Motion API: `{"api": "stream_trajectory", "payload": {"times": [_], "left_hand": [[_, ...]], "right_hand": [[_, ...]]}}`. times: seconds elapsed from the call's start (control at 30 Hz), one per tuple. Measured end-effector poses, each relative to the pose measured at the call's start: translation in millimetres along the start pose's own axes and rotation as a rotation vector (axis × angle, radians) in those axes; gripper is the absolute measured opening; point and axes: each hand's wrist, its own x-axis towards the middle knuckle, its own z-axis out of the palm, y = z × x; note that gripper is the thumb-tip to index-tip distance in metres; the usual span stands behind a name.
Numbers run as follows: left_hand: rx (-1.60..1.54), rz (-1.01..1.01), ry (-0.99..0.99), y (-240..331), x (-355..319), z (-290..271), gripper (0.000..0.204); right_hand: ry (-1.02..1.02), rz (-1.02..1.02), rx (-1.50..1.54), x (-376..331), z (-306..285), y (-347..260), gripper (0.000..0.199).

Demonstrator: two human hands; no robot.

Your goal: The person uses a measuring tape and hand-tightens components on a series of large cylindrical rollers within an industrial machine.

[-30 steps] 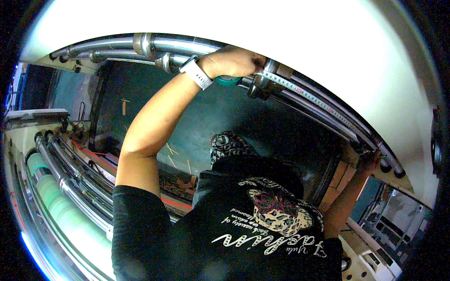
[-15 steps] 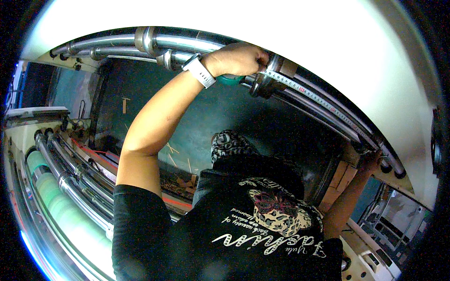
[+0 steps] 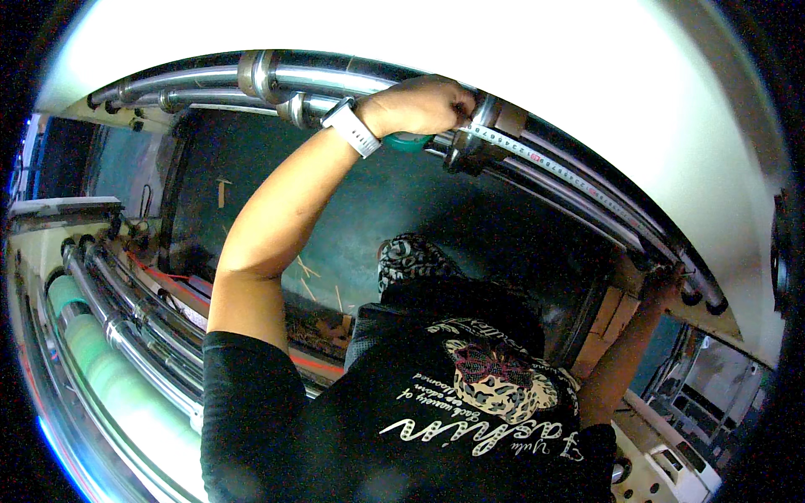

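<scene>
My left hand (image 3: 419, 105), with a white watch on its wrist, is raised to a shiny steel shaft (image 3: 335, 82) and is closed around a green tape measure case (image 3: 408, 142). The tape blade (image 3: 570, 178) runs out of the case along the shaft toward the lower right. My right hand (image 3: 662, 285) grips the far end of the blade against the shaft's end. My black printed shirt (image 3: 470, 402) fills the lower middle of the view.
Parallel steel rollers (image 3: 134, 327) and a pale green roller (image 3: 109, 377) lie at the left. A dark machine interior (image 3: 352, 218) opens below the shaft, with a red cable (image 3: 168, 275). Cardboard boxes (image 3: 608, 314) and a control panel (image 3: 671, 461) stand at the lower right.
My left hand has edged slightly right and up along the shaft. The tape stays stretched and my right hand holds its place.
</scene>
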Motion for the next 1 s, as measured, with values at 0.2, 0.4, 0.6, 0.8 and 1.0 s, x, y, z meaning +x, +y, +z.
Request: {"api": "stream_trajectory", "payload": {"times": [0.2,0.4,0.6,0.8,1.0], "left_hand": [[-0.058,-0.053,-0.031,4.2,-4.5,-3.7,0.019],[0.03,-0.023,-0.029,5.9,3.3,-2.4,0.019],[0.189,-0.013,0.038,9.1,-13.6,1.7,0.022],[0.231,-0.167,-0.015,2.5,-12.3,0.2,0.034],[0.17,-0.153,-0.004,8.2,-12.6,-2.4,0.035]], "right_hand": [[-0.112,-0.034,0.083,19.8,-36.6,22.9,0.017],[-0.416,-0.052,0.113,57.8,-103.6,40.1,0.034],[0.053,0.122,-0.139,52.4,-93.0,35.4,0.038],[0.303,-0.123,-0.118,37.5,-61.1,49.1,0.017],[0.248,-0.133,-0.196,27.8,-47.3,33.4,0.022]]}}
